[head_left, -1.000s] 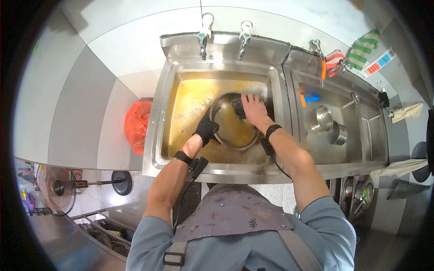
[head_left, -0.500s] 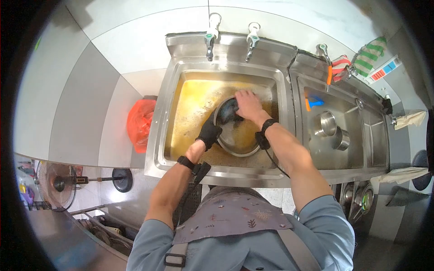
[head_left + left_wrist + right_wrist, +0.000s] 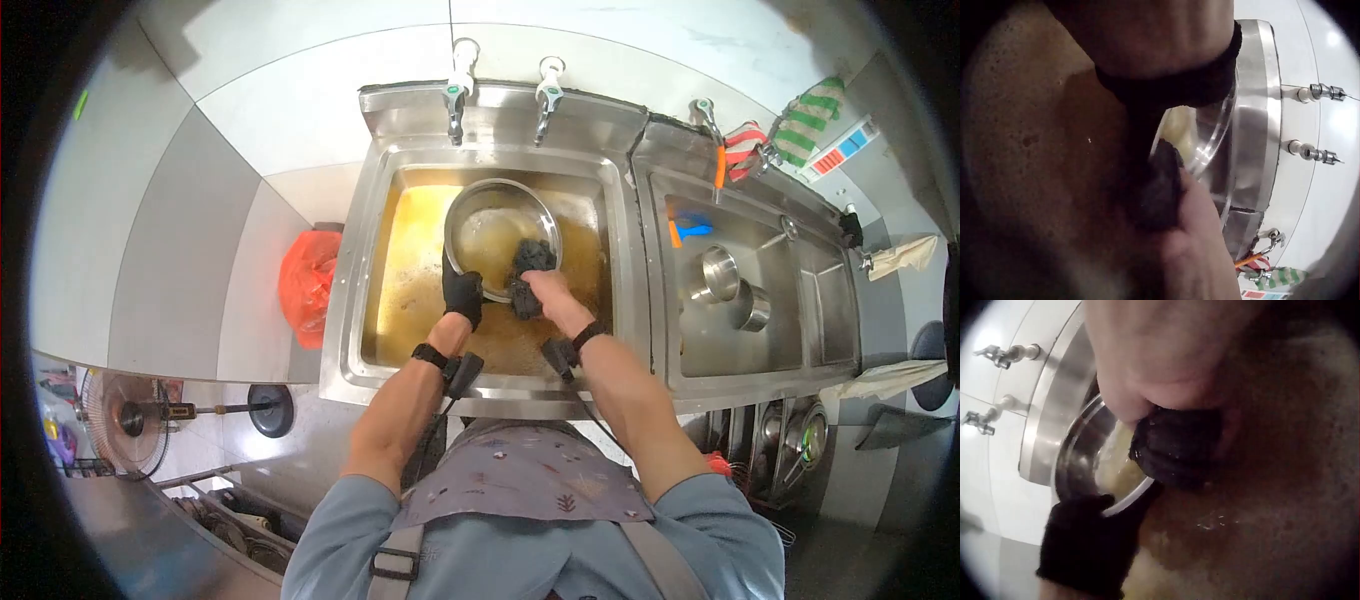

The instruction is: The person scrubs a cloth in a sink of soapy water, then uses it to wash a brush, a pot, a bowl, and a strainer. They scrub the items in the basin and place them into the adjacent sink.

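A round steel pan (image 3: 455, 215) with some liquid inside is raised in the left sink, over yellowish-brown water. The left hand (image 3: 462, 294), in a black glove, grips its near left rim; the right wrist view shows the gloved hand (image 3: 1085, 544) at the rim too. A dark scrubbing cloth or pad (image 3: 530, 262) is pinched in the bare right hand (image 3: 552, 292), against the pan's near right rim. In the left wrist view the right hand (image 3: 1194, 237) holds the dark pad (image 3: 1163, 187).
Two taps (image 3: 455, 112) stand behind the left sink (image 3: 345, 330). The right sink holds small steel pots (image 3: 718, 272) and a blue-and-orange item (image 3: 690, 226). A red bag (image 3: 308, 285) is left of the sinks. Striped cloths (image 3: 808, 120) hang at the back right.
The pan has been raised and tipped toward the body. The right hand has moved with the dark pad from inside the pan to its near right rim.
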Motion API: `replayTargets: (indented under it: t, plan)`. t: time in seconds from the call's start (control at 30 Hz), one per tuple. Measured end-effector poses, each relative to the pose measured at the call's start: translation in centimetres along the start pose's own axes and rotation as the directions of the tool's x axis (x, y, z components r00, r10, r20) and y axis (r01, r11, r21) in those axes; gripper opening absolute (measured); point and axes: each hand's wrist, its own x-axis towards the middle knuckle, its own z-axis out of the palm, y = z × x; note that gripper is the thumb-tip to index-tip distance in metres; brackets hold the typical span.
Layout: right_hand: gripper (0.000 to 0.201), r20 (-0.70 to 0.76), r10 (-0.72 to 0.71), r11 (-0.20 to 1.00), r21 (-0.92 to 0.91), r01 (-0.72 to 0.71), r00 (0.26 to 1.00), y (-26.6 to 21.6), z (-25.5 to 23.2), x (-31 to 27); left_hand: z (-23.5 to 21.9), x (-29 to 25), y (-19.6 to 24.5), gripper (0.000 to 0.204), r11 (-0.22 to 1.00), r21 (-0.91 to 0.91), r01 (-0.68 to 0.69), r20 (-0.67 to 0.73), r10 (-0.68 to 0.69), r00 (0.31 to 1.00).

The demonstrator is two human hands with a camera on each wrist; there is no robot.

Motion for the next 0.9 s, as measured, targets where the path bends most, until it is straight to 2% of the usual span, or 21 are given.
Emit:
replayTargets:
  t: [0.07,0.17,0.23,0.27,0.3,0.33,0.37,0.43,0.47,0.5,0.53,0.57,0.6,0.63,0.67,0.7,0.73,0.77,0.83,0.87,0.9]
  plan:
    - [0.043,-0.039,-0.022,1.0,0.001,0.022,0.999,-1.5,0.0,-3.3,-0.5,0.1,-1.0,0.079,0.991,-0.1,0.084,-0.03,-0.088,0.996]
    - [0.031,-0.095,-0.066,0.998,-0.006,0.066,0.993,-3.4,-0.9,-5.7,-1.4,-0.1,-0.1,0.072,0.973,-0.114,0.202,0.18,-0.18,0.967]
    - [0.033,-0.209,-0.205,0.934,-0.334,0.127,0.956,-4.6,-2.2,-6.0,-1.9,0.2,0.4,0.065,0.951,0.014,0.31,0.216,-0.305,0.927]
    - [0.033,-0.206,-0.209,0.933,-0.335,0.132,0.956,-5.2,-2.7,-6.1,-2.2,0.7,0.4,0.062,0.939,0.055,0.34,0.225,-0.343,0.912]
    - [0.039,-0.242,-0.288,0.874,-0.463,0.15,0.926,-5.6,-3.3,-6.3,-2.4,1.7,0.2,0.058,0.933,0.16,0.322,0.064,-0.335,0.94]
    - [0.046,-0.268,-0.366,0.799,-0.582,0.153,0.891,-5.7,-4.0,-6.6,-3.0,2.8,-0.8,0.056,0.91,0.265,0.319,-0.095,-0.305,0.948]
    - [0.046,-0.268,-0.366,0.799,-0.582,0.153,0.891,-5.8,-4.6,-6.8,-3.2,3.3,-0.5,0.061,0.542,0.84,0.029,-0.133,0.154,0.979]
    - [0.044,-0.133,-0.604,0.607,-0.716,0.346,0.785,-6.0,-5.5,-7.2,-2.4,4.1,1.8,0.066,0.687,0.726,-0.026,-0.014,0.052,0.999]
    - [0.041,-0.084,-0.691,0.537,-0.724,0.433,0.718,-5.9,-5.8,-7.3,-1.3,3.8,3.6,0.066,0.687,0.727,-0.025,-0.016,0.053,0.998]
    - [0.041,-0.082,-0.691,0.537,-0.723,0.434,0.718,-6.1,-5.9,-7.8,0.3,3.3,5.4,0.069,0.906,0.411,0.104,0.084,-0.151,0.985]
    - [0.043,-0.014,-0.736,0.446,-0.762,0.47,0.677,-6.6,-6.0,-8.3,2.0,3.2,7.1,0.07,0.957,0.228,0.179,0.169,-0.22,0.961]
    - [0.046,0.058,-0.773,0.349,-0.792,0.5,0.632,-7.0,-6.0,-8.8,3.7,3.1,8.7,0.072,0.958,0.053,0.283,0.252,-0.287,0.924]
    - [0.046,0.058,-0.775,0.348,-0.792,0.502,0.629,-7.1,-5.8,-9.0,5.5,3.2,10.2,0.061,0.895,-0.109,0.432,0.219,-0.402,0.889]
    - [0.047,0.137,-0.828,0.238,-0.792,0.562,0.544,-7.0,-5.5,-9.3,6.4,3.0,10.8,0.051,0.787,-0.27,0.554,0.207,-0.515,0.832]
    - [0.048,0.216,-0.866,0.123,-0.782,0.611,0.451,-7.0,-5.4,-9.6,5.9,3.4,9.5,0.046,0.868,-0.263,0.421,0.266,-0.355,0.896]
    - [0.048,0.217,-0.866,0.122,-0.782,0.612,0.45,-7.1,-5.4,-9.9,5.5,3.7,8.2,0.042,0.92,-0.28,0.275,0.316,-0.182,0.931]
    - [0.05,0.288,-0.867,0.064,-0.745,0.664,0.407,-7.1,-5.5,-10.2,4.6,4.8,7.9,0.042,0.939,0.313,-0.143,0.314,0.04,0.949]
    - [0.051,0.356,-0.862,0.007,-0.703,0.711,0.362,-6.9,-5.5,-10.4,4.1,5.3,7.8,0.043,0.463,0.743,-0.482,0.437,0.21,0.875]
    - [0.05,0.432,-0.798,-0.01,-0.706,0.708,0.42,-6.5,-6.1,-10.3,3.4,5.3,7.3,0.044,0.813,0.474,-0.337,0.393,0.147,0.908]
    - [0.048,0.504,-0.723,-0.03,-0.707,0.707,0.473,-6.1,-6.5,-10.0,1.8,6.7,5.0,0.04,0.642,0.574,-0.508,0.434,0.287,0.854]
    - [0.048,0.505,-0.724,-0.031,-0.704,0.709,0.47,-5.2,-6.8,-9.2,0.8,7.5,3.8,0.037,0.425,0.645,-0.635,0.491,0.406,0.771]
